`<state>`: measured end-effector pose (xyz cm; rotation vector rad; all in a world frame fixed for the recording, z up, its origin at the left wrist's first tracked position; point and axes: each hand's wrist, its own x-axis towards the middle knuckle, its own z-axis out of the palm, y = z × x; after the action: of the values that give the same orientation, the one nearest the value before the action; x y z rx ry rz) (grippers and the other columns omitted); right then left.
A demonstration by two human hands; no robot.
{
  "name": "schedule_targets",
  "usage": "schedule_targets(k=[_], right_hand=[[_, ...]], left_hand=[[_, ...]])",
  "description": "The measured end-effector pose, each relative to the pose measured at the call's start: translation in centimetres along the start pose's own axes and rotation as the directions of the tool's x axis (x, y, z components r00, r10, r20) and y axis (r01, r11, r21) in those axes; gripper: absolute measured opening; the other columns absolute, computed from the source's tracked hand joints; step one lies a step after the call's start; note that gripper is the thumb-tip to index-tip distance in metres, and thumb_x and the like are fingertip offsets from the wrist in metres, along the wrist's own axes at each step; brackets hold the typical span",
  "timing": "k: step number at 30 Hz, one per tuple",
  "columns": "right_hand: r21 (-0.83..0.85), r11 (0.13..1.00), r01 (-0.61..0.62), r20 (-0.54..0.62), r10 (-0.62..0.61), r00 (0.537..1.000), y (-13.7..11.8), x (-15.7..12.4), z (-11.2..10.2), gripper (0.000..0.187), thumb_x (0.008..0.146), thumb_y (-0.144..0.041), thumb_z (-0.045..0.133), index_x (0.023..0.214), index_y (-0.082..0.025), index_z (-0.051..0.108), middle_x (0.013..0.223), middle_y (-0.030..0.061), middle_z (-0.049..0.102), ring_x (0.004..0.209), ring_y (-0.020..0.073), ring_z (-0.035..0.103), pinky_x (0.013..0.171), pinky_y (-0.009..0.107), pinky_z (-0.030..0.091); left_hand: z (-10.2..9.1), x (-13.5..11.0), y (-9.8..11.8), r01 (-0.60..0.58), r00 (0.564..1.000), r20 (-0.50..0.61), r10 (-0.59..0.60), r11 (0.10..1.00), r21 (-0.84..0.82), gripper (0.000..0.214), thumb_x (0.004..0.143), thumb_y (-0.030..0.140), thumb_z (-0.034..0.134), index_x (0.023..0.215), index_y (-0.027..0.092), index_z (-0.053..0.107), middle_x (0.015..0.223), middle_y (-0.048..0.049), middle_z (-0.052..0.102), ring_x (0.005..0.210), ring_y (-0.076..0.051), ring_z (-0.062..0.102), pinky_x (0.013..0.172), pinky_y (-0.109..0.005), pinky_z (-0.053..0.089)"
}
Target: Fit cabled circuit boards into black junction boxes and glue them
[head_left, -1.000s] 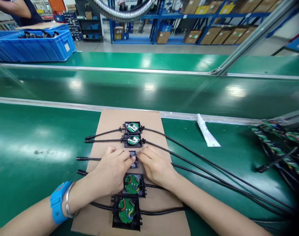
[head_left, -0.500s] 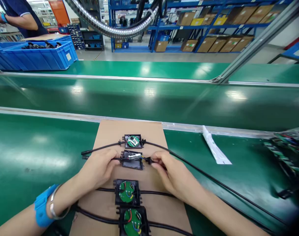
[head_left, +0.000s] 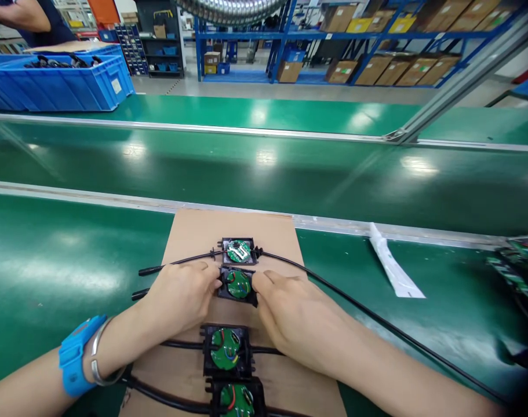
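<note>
My left hand (head_left: 183, 294) is closed at the left edge of a small black plastic housing (head_left: 222, 292). My right hand (head_left: 292, 310) grips the same housing at its right edge; its fingertips hide the cable entry there. Inside the housing lies a round green circuit board (head_left: 238, 284) with coloured wires. A black cable end (head_left: 139, 294) sticks out to the left beyond my left hand. Just behind is another open housing with a board (head_left: 239, 251). Nearer to me sit two more, one with a board (head_left: 225, 348) and one with a board (head_left: 237, 401) cut off by the frame.
The housings rest on a cardboard sheet (head_left: 194, 226) on the green bench (head_left: 72, 243). A white paper strip (head_left: 394, 266) lies to the right, with bundled circuit boards (head_left: 513, 272) beyond. Blue bins (head_left: 72, 84) stand at the back left, near a person (head_left: 50, 23).
The board now sits green side up in the housing, where a white part and wires showed before. My hands have moved inward from the cables to the housing's edges. The view has tilted slightly.
</note>
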<state>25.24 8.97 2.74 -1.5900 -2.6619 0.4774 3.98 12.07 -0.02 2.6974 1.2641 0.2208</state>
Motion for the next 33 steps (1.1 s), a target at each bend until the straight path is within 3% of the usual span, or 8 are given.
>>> schedule_targets(k=[5,11,16,20,25,27,30,33], right_hand=[[-0.019,0.999,0.040,0.072,-0.038,0.997,-0.7,0.6,-0.4,0.024,0.081,-0.015,0.040,0.095,-0.018,0.060,0.079,0.0079,0.065,0.069,0.0230,0.061,0.060,0.034,0.035],[-0.076,0.994,0.076,0.042,-0.073,0.996,-1.3,1.9,-0.2,0.021,0.080,-0.020,0.044,0.075,-0.018,0.064,0.071,0.0082,0.067,0.062,0.0204,0.059,0.055,0.032,0.032],[-0.152,0.981,0.117,-0.007,-0.119,0.993,-1.3,2.4,0.2,0.019,0.077,-0.019,0.046,0.066,-0.018,0.062,0.065,0.0081,0.065,0.056,0.0190,0.056,0.052,0.032,0.028],[-0.157,0.983,0.093,0.013,-0.093,0.996,-0.6,2.2,0.0,0.019,0.077,-0.017,0.047,0.075,-0.019,0.066,0.071,0.0077,0.065,0.063,0.0211,0.059,0.056,0.032,0.034],[-0.147,0.987,0.068,0.051,-0.061,0.997,-0.1,1.9,0.0,0.024,0.076,-0.016,0.049,0.088,-0.019,0.069,0.075,0.0073,0.065,0.064,0.0210,0.059,0.057,0.032,0.036],[-0.146,0.987,0.065,0.035,-0.060,0.998,-0.2,1.7,0.2,0.025,0.076,-0.016,0.049,0.090,-0.019,0.069,0.075,0.0075,0.063,0.063,0.0202,0.057,0.057,0.032,0.036],[-0.136,0.988,0.067,-0.066,-0.076,0.995,-0.5,1.5,0.4,0.021,0.078,-0.020,0.049,0.081,-0.019,0.070,0.078,0.0082,0.059,0.070,0.0211,0.053,0.060,0.033,0.037],[-0.136,0.985,0.108,-0.204,-0.134,0.970,-1.2,1.4,1.0,0.026,0.083,-0.023,0.048,0.093,-0.014,0.071,0.082,0.0100,0.057,0.081,0.0236,0.050,0.067,0.035,0.040]], left_hand=[[-0.3,0.3,-0.4,-0.005,0.999,0.040,0.011,0.988,-0.153,0.022,0.089,0.015,0.046,0.101,0.018,0.065,0.098,-0.0060,0.070,0.086,-0.023,0.067,0.073,-0.037,0.055],[-0.1,0.9,-1.4,-0.033,0.999,0.021,0.038,0.975,-0.220,0.018,0.086,0.013,0.052,0.089,0.017,0.070,0.086,-0.0048,0.071,0.080,-0.020,0.067,0.071,-0.033,0.055],[0.1,0.7,-0.4,-0.119,0.993,0.020,0.118,0.991,0.062,0.020,0.083,0.006,0.049,0.092,0.013,0.066,0.083,-0.0071,0.066,0.073,-0.021,0.062,0.062,-0.032,0.052],[0.7,0.1,1.1,-0.215,0.976,0.090,0.196,0.919,0.330,0.021,0.080,0.002,0.045,0.088,0.009,0.063,0.080,-0.0109,0.060,0.067,-0.021,0.057,0.053,-0.031,0.045],[1.5,-0.5,2.0,-0.241,0.971,0.113,0.213,0.846,0.475,0.019,0.080,0.003,0.044,0.081,0.010,0.061,0.072,-0.0095,0.056,0.058,-0.021,0.052,0.045,-0.031,0.039],[1.7,-0.6,1.8,-0.213,0.976,0.074,0.203,0.860,0.463,0.019,0.078,0.002,0.046,0.085,0.010,0.062,0.074,-0.0102,0.058,0.061,-0.022,0.054,0.048,-0.032,0.042],[1.7,-0.8,1.0,-0.141,0.987,-0.035,0.160,0.938,0.318,0.015,0.082,0.008,0.051,0.090,0.011,0.063,0.080,-0.0093,0.062,0.071,-0.023,0.059,0.058,-0.034,0.050],[1.5,-0.9,0.3,-0.066,0.986,-0.141,0.087,0.987,0.146,0.016,0.090,0.017,0.048,0.093,0.014,0.063,0.084,-0.0076,0.064,0.076,-0.021,0.060,0.067,-0.034,0.052]])
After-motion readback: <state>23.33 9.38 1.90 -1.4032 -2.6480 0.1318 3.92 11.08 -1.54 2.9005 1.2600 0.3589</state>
